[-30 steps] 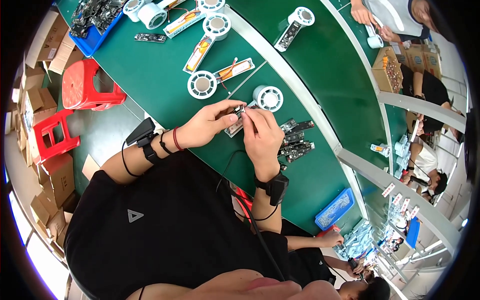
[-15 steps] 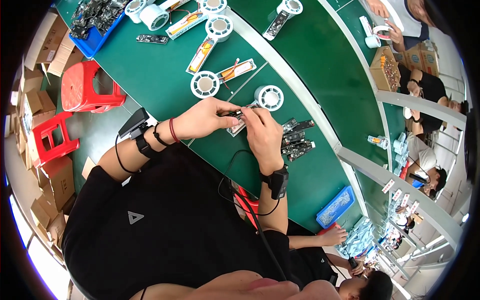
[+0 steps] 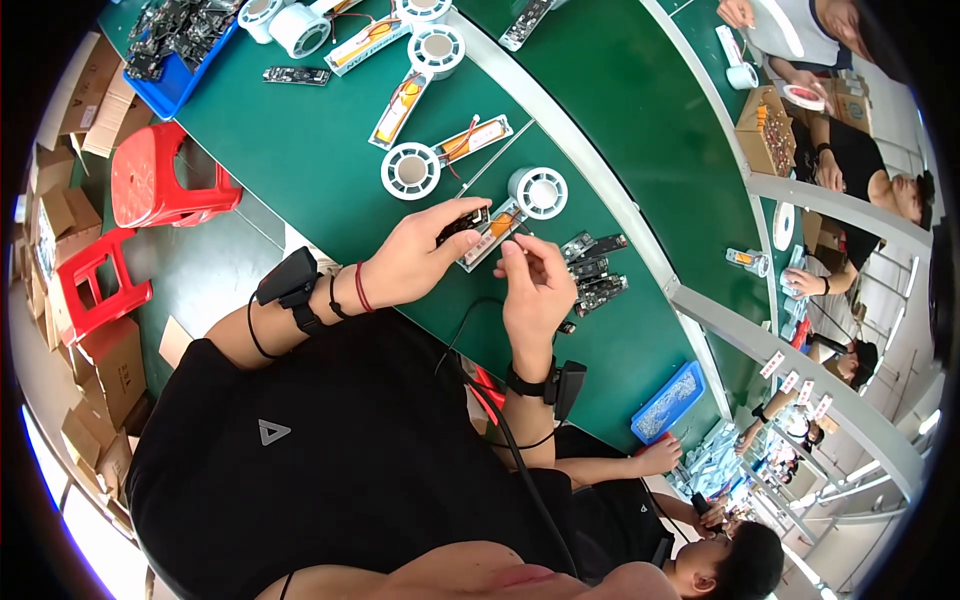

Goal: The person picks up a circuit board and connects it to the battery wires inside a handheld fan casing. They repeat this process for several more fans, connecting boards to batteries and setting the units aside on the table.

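My left hand (image 3: 425, 255) is closed on a small dark circuit board (image 3: 463, 224), pinched between thumb and fingers above an opened handheld fan. This fan has a pale round head (image 3: 540, 193) and an open handle (image 3: 484, 248) with an orange-and-white battery and thin wires. Just right of the handle is my right hand (image 3: 538, 290), its thumb and fingertips drawn together. What they hold, if anything, is too small to make out. Several loose circuit boards (image 3: 597, 272) lie to the right of this hand.
More opened fans (image 3: 410, 170) lie ahead on the green table (image 3: 330, 165). A blue tray (image 3: 180, 90) of boards stands far left, a blue bin (image 3: 668, 402) at right. Beyond a metal rail runs a green belt (image 3: 620, 110). Red stools (image 3: 150, 180) stand left; co-workers sit right.
My hands have drawn apart, the right one shifting back and right, so the board in my left hand and the fan handle show more. A fan on the belt has moved farther away.
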A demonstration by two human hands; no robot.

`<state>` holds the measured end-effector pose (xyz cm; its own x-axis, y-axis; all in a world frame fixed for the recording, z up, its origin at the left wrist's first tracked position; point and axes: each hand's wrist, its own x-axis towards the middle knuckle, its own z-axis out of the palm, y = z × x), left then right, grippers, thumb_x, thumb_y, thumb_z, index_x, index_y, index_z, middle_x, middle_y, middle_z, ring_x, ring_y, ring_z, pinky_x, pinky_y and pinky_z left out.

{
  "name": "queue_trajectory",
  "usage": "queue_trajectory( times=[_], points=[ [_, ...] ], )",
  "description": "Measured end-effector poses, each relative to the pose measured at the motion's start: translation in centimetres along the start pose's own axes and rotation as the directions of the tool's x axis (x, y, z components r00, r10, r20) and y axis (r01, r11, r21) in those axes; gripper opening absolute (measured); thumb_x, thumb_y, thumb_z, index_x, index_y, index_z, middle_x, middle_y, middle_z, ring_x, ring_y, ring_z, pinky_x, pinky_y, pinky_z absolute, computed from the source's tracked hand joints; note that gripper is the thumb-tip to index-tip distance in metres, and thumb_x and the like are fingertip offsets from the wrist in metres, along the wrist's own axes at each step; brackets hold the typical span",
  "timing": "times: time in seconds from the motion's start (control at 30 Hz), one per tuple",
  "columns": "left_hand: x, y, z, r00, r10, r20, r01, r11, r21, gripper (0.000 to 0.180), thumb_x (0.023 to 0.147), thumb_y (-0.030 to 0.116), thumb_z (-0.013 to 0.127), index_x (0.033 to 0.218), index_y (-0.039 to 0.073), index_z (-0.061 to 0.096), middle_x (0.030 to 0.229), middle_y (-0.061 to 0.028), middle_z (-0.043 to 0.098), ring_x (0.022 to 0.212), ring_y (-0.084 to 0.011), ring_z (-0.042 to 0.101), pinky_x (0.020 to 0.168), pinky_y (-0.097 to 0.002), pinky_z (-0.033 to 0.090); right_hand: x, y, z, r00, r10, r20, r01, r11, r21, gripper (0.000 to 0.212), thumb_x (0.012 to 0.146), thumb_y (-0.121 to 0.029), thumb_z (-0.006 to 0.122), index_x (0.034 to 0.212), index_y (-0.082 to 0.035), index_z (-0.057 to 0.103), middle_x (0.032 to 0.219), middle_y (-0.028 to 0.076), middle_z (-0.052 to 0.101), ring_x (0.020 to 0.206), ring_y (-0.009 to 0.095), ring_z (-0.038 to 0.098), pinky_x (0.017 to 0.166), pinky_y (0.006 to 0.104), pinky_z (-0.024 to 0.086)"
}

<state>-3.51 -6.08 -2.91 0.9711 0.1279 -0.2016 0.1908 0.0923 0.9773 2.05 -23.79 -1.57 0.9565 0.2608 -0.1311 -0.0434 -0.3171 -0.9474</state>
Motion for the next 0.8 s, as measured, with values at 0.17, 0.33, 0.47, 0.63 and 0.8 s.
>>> queue_trajectory(
  times=[0.17,0.33,0.47,0.63,0.8],
  points=[
    [0.3,0.0,-0.1,0.965,0.259,-0.053,-0.235,0.933,0.273,0.040,0.097,0.007,0.067,0.136,0.006,0.061,0.106,-0.0116,0.060,0.091,-0.0274,0.062,0.082,-0.0363,0.053,1.4,-0.4,0.5,0.994,-0.046,-0.101,0.071,0.964,0.257,0.015,0.093,0.002,0.073,0.108,0.006,0.071,0.095,0.010,0.071,0.079,0.014,0.070,0.069,0.0274,0.060],
    [0.5,-0.6,0.7,0.938,0.341,-0.064,-0.307,0.901,0.306,0.042,0.093,0.002,0.069,0.135,0.004,0.063,0.113,-0.0106,0.056,0.103,-0.0249,0.057,0.089,-0.0341,0.049,1.4,-1.1,0.6,0.994,-0.022,-0.105,0.053,0.953,0.300,0.014,0.094,0.004,0.071,0.107,0.007,0.070,0.099,0.011,0.072,0.082,0.015,0.070,0.070,0.0279,0.060],
    [0.6,-1.1,0.2,0.902,0.431,0.012,-0.388,0.801,0.455,0.043,0.091,0.001,0.072,0.133,0.004,0.065,0.113,-0.0107,0.057,0.103,-0.0249,0.057,0.090,-0.0343,0.049,1.6,-0.1,0.2,0.999,-0.033,-0.011,0.034,0.963,0.266,0.013,0.094,0.005,0.070,0.107,0.006,0.070,0.106,0.012,0.071,0.087,0.015,0.069,0.072,0.0277,0.059],
    [0.8,-1.0,0.2,0.896,0.444,0.009,-0.405,0.808,0.428,0.044,0.090,0.001,0.073,0.133,0.004,0.066,0.113,-0.0104,0.057,0.103,-0.0250,0.057,0.090,-0.0341,0.048,1.9,-0.5,-0.2,0.991,-0.136,0.020,0.131,0.978,0.160,0.011,0.096,0.004,0.069,0.107,0.006,0.070,0.108,0.010,0.070,0.090,0.014,0.068,0.075,0.0271,0.058],
    [0.9,-1.1,0.1,0.896,0.444,0.000,-0.413,0.832,0.371,0.042,0.090,0.004,0.073,0.132,0.007,0.067,0.111,-0.0093,0.058,0.102,-0.0258,0.058,0.091,-0.0358,0.048,2.5,-0.9,-0.5,0.971,-0.164,0.172,0.167,0.986,-0.007,0.012,0.096,0.004,0.066,0.108,0.005,0.070,0.105,0.009,0.068,0.088,0.014,0.067,0.077,0.0265,0.057]
  ],
)
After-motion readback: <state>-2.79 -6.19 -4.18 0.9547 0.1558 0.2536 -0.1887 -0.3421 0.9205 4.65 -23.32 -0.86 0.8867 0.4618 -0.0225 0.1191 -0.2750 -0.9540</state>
